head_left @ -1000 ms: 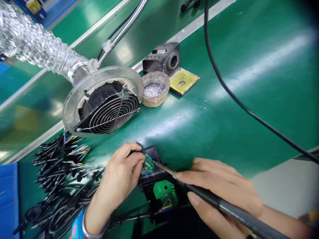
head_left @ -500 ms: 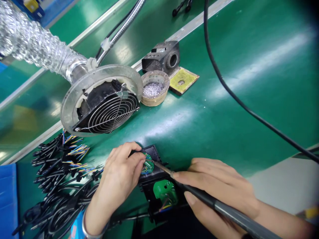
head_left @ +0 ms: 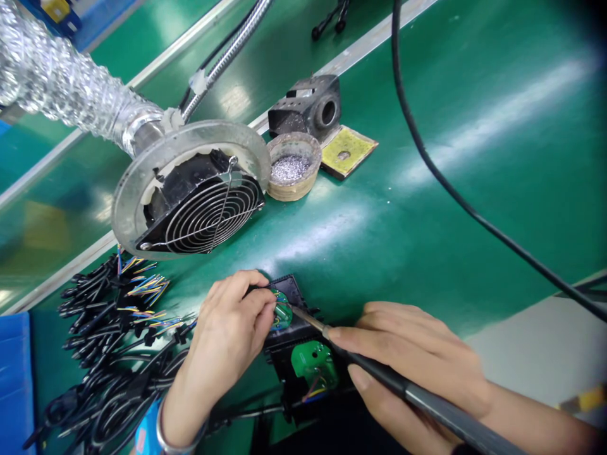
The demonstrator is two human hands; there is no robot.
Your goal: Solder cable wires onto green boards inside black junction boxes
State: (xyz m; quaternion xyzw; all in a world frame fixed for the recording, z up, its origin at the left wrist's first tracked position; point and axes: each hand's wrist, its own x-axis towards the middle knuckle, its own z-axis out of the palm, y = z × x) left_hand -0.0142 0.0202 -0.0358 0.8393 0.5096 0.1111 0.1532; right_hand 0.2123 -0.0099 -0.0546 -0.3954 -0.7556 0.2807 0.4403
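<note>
Silvery granules (head_left: 290, 168) in the round tan bowl (head_left: 294, 191), green circuit board (head_left: 283, 315) in a black plastic case (head_left: 293, 289)! Left hand (head_left: 236, 322) curls over, grip hidden; right hand (head_left: 422, 354) clamps the slim black soldering iron (head_left: 379, 371).

No readable text or labels.

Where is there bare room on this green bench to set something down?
The widest bare patch of green bench shows between the yellow sponge, the black cable and the right hand. Another shows beyond that cable, at upper right. It's crowded at lower left with bundled cords, and around the left hand and circuit boards.
</note>
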